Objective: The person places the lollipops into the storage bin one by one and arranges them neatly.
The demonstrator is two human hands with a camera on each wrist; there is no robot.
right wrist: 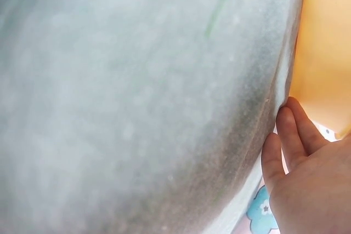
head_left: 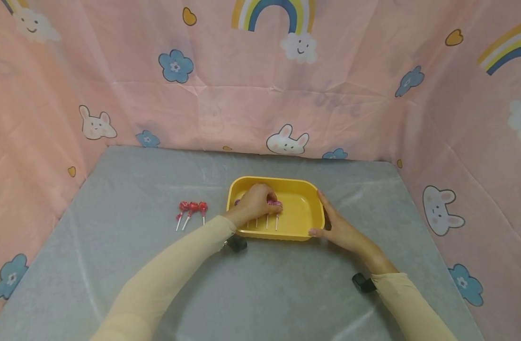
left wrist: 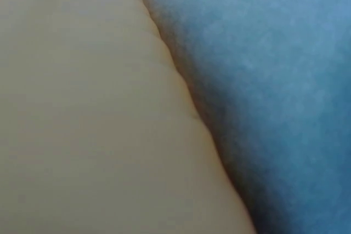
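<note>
A yellow tray (head_left: 300,215) rests on the grey cloth. Several lollipops with purple wrappers (head_left: 277,204) lie in its left part, white sticks toward the front. My left hand (head_left: 253,203) reaches in over the left rim, its curled fingers pinching a purple lollipop among the others; the fingertips partly hide the candy heads. At the tray's right end, my right hand (head_left: 341,230) touches the outside with straight fingers, thumb by the front corner. The right wrist view shows these fingers (right wrist: 290,132) against the yellow wall. A sleeve (left wrist: 93,113) fills much of the left wrist view.
Left of the tray, 3 red lollipops (head_left: 193,207) lie side by side on the grey cloth (head_left: 260,289). A pink patterned curtain (head_left: 226,109) closes off the back and both sides. Each wrist carries a dark strapped-on camera (head_left: 363,282).
</note>
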